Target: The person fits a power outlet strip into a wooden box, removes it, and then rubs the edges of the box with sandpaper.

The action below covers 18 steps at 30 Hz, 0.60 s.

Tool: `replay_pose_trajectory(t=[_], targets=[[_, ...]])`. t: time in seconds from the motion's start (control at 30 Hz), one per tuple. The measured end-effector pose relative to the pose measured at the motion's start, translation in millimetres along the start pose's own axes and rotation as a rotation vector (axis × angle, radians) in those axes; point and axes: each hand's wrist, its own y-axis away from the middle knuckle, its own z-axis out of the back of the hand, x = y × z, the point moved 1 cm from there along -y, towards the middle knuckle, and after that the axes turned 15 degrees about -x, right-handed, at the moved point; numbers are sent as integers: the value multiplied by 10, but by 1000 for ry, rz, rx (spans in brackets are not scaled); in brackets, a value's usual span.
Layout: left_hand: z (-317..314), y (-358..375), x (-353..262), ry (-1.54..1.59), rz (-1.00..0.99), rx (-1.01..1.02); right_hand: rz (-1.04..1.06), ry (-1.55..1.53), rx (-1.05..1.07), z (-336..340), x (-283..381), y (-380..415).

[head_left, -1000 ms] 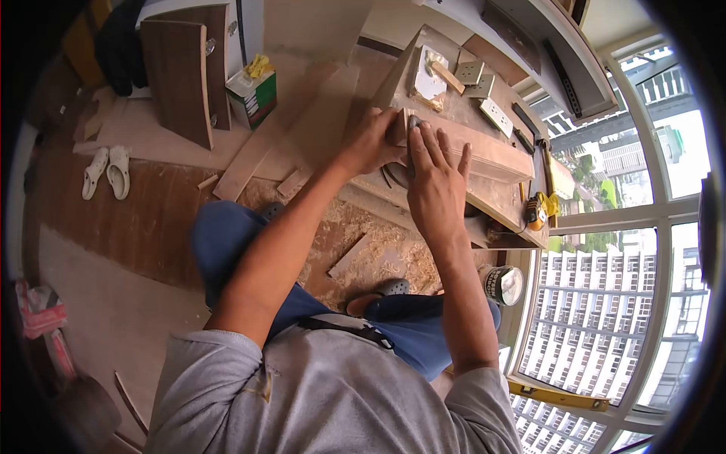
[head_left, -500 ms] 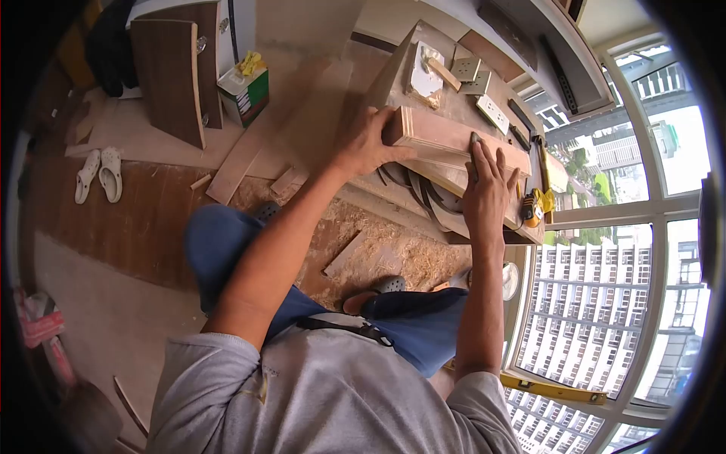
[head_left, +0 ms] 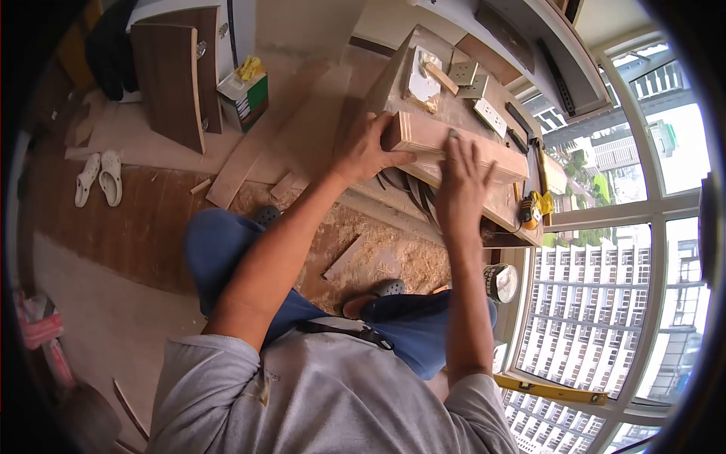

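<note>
A long laminated wooden piece (head_left: 431,135), with plywood layers at its near-left end, lies across the workbench (head_left: 404,83). My left hand (head_left: 374,151) is closed round that left end, thumb below and fingers behind. My right hand (head_left: 463,178) lies over the front of the wooden piece, its fingers stretched out and apart on the top face. Thin dark curved strips (head_left: 414,189) hang under the piece, between my hands. The underside of the piece is partly hidden by my right hand.
On the bench are socket plates (head_left: 490,117), a white board with a wood scrap (head_left: 422,79) and a yellow tape measure (head_left: 535,208). Wood shavings (head_left: 412,261) cover the floor. A can (head_left: 501,283) stands by the window; a spirit level (head_left: 556,390) lies below it.
My right hand has slid left along the wooden piece, towards my left hand, uncovering its right end. My left hand has kept its grip on the left end.
</note>
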Motion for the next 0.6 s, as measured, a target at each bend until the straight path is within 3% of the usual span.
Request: replay_pose_trajectory(t=[0.07, 0.13, 0.2, 0.33, 0.47, 0.53, 0.6], targets=[[-45, -25, 81, 33, -47, 3, 25, -173, 10, 15, 676, -142], [-24, -68, 132, 61, -96, -3, 53, -181, 15, 10, 627, -135], [24, -33, 8, 77, -53, -3, 139, -144, -4, -29, 347, -74], [76, -5, -120, 37, 0, 0, -151, 49, 42, 7, -652, 112], [17, -64, 47, 41, -4, 97, 69, -235, -11, -72, 600, -149], [36, -85, 87, 39, -27, 144, 88, -215, -3, -92, 619, -192], [84, -3, -67, 30, 13, 64, 146, -212, -6, -54, 403, -110]])
